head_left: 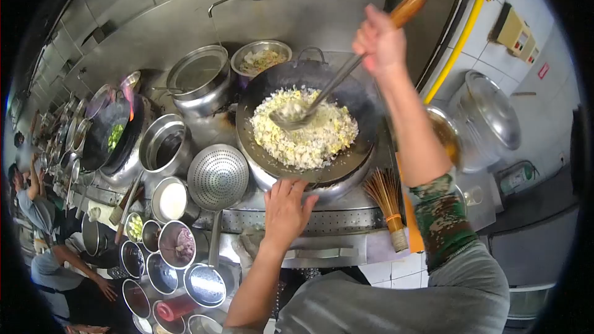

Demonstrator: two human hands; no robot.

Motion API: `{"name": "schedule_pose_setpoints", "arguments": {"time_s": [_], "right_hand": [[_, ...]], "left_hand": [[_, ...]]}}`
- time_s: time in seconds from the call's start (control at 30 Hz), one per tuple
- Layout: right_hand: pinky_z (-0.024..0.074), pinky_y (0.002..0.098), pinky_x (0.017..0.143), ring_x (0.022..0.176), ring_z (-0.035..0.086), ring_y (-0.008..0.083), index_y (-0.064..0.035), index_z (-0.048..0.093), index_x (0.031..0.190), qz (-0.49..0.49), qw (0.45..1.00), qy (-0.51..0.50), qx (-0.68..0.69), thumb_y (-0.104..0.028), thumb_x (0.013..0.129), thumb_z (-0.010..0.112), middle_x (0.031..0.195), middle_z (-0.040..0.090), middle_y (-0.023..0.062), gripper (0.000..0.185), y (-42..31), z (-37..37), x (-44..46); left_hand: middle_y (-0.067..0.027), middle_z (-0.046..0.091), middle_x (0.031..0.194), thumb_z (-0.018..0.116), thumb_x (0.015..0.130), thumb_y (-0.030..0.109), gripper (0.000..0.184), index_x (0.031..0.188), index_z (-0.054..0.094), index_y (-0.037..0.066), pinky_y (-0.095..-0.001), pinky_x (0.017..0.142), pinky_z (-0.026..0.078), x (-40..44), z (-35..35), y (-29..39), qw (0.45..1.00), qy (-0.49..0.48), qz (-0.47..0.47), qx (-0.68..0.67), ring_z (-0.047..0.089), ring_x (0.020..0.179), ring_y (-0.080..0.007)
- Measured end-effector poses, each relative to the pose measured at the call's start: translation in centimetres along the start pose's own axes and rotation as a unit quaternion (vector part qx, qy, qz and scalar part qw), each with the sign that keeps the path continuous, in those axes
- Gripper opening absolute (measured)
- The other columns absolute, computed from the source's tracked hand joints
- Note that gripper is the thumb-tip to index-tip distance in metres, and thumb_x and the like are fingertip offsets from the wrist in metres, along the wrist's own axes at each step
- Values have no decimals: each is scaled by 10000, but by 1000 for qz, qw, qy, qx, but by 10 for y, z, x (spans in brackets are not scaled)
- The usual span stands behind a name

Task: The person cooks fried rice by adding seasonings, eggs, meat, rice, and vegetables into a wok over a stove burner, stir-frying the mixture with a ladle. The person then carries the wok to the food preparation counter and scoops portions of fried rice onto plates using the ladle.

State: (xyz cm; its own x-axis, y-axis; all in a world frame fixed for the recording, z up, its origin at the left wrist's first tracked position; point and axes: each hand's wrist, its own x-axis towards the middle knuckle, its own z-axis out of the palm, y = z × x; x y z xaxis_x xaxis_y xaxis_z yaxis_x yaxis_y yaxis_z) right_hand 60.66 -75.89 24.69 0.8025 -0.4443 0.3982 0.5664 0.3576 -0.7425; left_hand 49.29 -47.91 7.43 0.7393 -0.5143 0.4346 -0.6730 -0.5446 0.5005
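1. Right hand (378, 40) closed round the ladle (336, 83), raised above the wok's right side; ladle bowl in the rice (309, 148).
2. Rice spread in the wok (359, 96), set in the steel bench (322, 224).
3. Left hand (288, 207) loosely spread at the wok's near rim, grip-free.
4. Bench: strainer (218, 176) left, bamboo brush (385, 195) right.
5. Room: steel back wall (334, 9), yellow pipe (458, 55) right, co-workers far left.

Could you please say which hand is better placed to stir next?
Probably the right hand: it grips the ladle over the rice. The left hand, without a tool, is at the near rim of the wok.
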Motion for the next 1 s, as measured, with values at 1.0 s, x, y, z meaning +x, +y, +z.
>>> {"name": "schedule_pose_setpoints", "arguments": {"time_s": [1.0], "right_hand": [[283,291,368,352,299,107,-120,358,593,-55,982,39,-176,-209,871,623,468,327,-15,394,-31,52,-100]], "left_hand": [[-174,517,935,687,785,166,181,825,574,31,-487,769,387,-98,0,15,996,18,46,-75,476,884,-389]]}}
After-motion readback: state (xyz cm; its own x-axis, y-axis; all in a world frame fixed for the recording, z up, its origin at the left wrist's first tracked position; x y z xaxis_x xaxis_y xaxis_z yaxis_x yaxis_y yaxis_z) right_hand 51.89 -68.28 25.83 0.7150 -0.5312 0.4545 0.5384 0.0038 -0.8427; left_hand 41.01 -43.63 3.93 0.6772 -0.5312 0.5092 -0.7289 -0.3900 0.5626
